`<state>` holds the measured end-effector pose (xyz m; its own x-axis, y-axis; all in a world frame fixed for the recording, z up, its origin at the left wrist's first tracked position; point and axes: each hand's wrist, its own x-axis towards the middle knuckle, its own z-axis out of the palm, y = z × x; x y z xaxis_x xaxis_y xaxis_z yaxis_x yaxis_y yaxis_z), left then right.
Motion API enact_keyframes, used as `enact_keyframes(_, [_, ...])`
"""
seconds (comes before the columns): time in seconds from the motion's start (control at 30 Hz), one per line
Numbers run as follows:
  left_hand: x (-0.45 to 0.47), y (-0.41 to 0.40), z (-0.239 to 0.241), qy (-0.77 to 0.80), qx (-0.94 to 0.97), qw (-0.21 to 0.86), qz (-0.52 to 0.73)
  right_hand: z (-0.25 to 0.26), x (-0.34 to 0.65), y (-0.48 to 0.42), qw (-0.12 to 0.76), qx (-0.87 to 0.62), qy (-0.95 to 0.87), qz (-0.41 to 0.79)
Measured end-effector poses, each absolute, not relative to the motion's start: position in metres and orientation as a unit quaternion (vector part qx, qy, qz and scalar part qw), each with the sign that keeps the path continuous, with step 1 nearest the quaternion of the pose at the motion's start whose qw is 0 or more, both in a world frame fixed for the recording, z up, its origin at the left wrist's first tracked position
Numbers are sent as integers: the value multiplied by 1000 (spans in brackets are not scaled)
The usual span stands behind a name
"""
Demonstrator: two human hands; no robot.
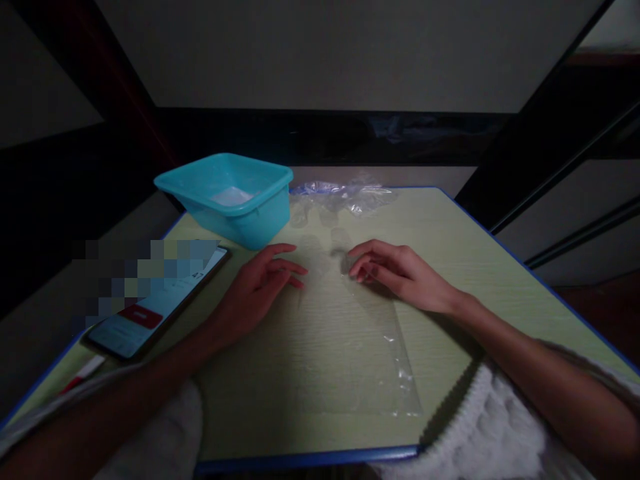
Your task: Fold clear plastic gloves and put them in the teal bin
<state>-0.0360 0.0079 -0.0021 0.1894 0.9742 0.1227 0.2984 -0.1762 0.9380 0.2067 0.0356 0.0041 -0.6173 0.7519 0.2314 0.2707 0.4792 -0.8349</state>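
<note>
A clear plastic bag (pixel 350 360) lies flat on the table between my two hands, its sealed right edge and lower corner catching the light. My left hand (pixel 263 280) is over the bag's upper left side, fingers apart and nothing visible between them. Across from it, my right hand (pixel 400 270) has its fingers curled together at the bag's upper right edge, where the film passes by the fingertips. The thin film makes the exact grip hard to see.
A turquoise plastic basin (pixel 270 213) stands at the back left with something whitish inside. Crumpled clear plastic (pixel 360 197) lies along the far edge. A lit phone (pixel 150 317) is at the left, near a red and white object (pixel 83 373). Blue trim edges the table (pixel 310 460).
</note>
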Motion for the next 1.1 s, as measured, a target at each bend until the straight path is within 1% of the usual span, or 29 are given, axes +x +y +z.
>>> enact_keyframes(0.07, [-34,8,-3,493,638,432,405,1,204,34,306,-309,-771,465])
enact_keyframes(0.17, [-33,6,-3,493,637,439,398,0,202,34,311,-306,-742,510])
enact_keyframes(0.47, [-34,7,-7,483,648,446,385,-1,203,34,282,-305,-719,557])
enact_keyframes(0.8, [-35,10,-12,480,650,449,382,-4,208,38,251,-282,-723,579])
enact_keyframes(1.0, [-35,11,-11,475,640,462,388,-2,208,37,285,-286,-643,651])
enact_keyframes(1.1, [-35,10,-11,474,642,463,386,0,206,36,272,-244,-615,699])
